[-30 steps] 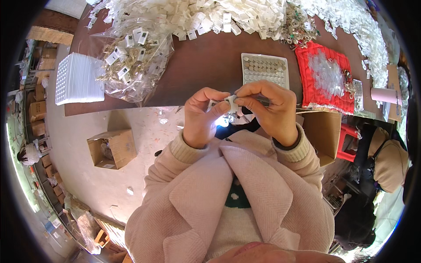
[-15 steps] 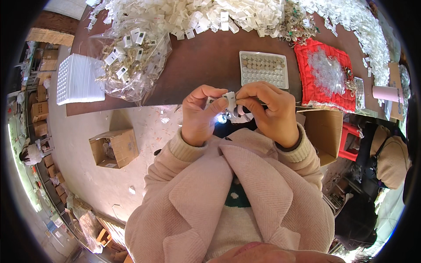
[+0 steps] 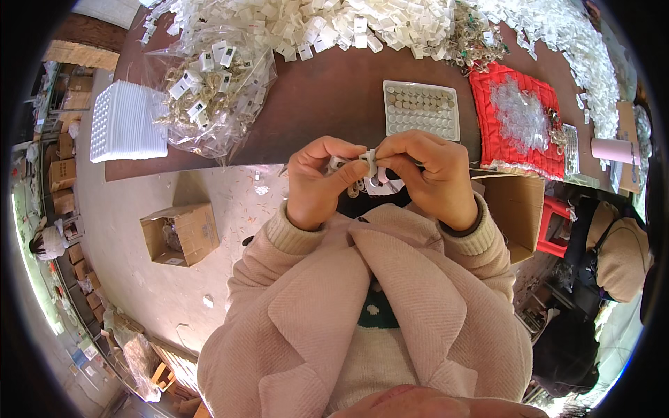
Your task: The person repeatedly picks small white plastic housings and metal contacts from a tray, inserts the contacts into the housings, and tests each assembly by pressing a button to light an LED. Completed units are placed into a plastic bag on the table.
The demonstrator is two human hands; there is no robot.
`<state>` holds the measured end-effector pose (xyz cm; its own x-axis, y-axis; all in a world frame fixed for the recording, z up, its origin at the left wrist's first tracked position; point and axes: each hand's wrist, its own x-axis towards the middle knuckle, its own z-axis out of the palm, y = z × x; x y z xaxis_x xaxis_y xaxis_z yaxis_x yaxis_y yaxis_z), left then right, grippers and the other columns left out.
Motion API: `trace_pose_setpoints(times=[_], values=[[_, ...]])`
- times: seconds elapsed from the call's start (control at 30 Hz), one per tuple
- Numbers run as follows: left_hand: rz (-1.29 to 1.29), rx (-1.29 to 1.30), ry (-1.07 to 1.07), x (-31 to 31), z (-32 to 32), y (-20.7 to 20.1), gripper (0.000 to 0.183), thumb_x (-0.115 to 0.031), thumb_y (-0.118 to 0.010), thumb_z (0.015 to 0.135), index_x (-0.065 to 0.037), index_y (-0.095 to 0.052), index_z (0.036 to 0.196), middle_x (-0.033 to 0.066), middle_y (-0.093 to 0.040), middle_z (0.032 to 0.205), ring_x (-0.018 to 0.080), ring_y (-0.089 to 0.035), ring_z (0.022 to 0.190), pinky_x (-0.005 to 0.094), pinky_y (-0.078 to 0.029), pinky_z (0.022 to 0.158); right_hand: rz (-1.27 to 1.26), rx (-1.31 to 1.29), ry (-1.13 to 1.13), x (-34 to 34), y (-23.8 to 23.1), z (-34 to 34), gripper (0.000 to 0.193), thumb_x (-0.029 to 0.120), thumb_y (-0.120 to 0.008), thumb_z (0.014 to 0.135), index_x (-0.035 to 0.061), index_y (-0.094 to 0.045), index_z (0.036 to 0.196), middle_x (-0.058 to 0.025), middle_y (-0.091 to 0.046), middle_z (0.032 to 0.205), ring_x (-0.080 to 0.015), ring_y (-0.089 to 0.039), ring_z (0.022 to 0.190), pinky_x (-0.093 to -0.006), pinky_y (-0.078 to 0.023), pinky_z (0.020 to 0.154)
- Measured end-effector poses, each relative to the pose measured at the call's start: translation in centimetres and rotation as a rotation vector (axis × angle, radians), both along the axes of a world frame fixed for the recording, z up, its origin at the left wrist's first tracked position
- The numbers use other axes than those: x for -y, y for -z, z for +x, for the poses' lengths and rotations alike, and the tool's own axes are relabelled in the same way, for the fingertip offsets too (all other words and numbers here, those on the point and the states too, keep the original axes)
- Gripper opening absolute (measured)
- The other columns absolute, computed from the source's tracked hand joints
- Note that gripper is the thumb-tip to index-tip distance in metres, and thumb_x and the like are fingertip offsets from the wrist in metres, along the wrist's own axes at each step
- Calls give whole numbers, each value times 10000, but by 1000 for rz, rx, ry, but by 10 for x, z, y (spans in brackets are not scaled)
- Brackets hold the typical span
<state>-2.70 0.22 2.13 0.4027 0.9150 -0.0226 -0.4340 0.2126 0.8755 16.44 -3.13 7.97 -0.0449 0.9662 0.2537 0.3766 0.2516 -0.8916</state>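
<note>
In front of my chest, just off the near table edge, both hands hold a small white plastic case [image 3: 370,161]. My left hand [image 3: 313,184] is closed, pinching the case between thumb and fingers. From the other side, my right hand [image 3: 431,175] pinches the same case with thumb and forefinger. Small pale loops, perhaps coiled wire, hang below the left fingertips. Fingers hide much of the case. Beyond my right hand, a white tray [image 3: 420,132] of round silver coin cells lies on the table.
White plastic pieces [image 3: 313,28] are heaped along the table's far side. A clear bag of wired cases [image 3: 226,97] lies left, beside stacked white blister trays [image 3: 129,125]. Red cloth [image 3: 491,146] bears clear plastic pieces. Cardboard boxes [image 3: 198,233] stand below; a person [image 3: 620,258] is at right.
The bright light below my left fingertips no longer shows. The white case has turned and is more covered by my fingers; both hands stay in nearly the same place.
</note>
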Motion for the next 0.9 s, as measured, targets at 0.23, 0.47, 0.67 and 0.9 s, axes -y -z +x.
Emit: trace_pose_setpoints(times=[0.23, 0.47, 0.67, 0.9], values=[[-59, -98, 67, -5, -4, -8, 126, 40, -722, 870, 0, -680, 982, 62, -708, 937, 104, -658, 827, 231, -531, 746, -161, -63, -81, -9, 5, 1, 121, -74, -701, 801, 17, -719, 879, -85, -683, 791, -196, -662, 698, -295, -510, 636], [308, -253, -311, -44, -60, -75, 190, 81, -665, 898, 3, -648, 1070, 121, -720, 1004, 139, -683, 776, 247, -561, 607, -97, -359, 29, -6, 18, -8, 182, -75, -709, 855, -25, -691, 1029, -81, -676, 982, -146, -705, 834, -255, -563, 744], [776, -1271, -421, -133, -116, -98, 241, -73, -716, 900, -6, -695, 1130, 120, -722, 1077, 199, -667, 974, 300, -507, 867, -74, -299, 111, 0, 18, 10, 141, -42, -704, 875, -24, -693, 1014, -86, -679, 928, -140, -698, 757, -254, -545, 683], [1102, -1439, -516, -123, -120, -99, 252, -61, -720, 875, -16, -703, 1123, 186, -695, 1169, 356, -629, 1128, 425, -484, 984, 79, 236, 364, -48, 21, 78, 117, 37, -700, 894, -11, -690, 1001, -107, -699, 857, -177, -705, 740, -283, -520, 659]])
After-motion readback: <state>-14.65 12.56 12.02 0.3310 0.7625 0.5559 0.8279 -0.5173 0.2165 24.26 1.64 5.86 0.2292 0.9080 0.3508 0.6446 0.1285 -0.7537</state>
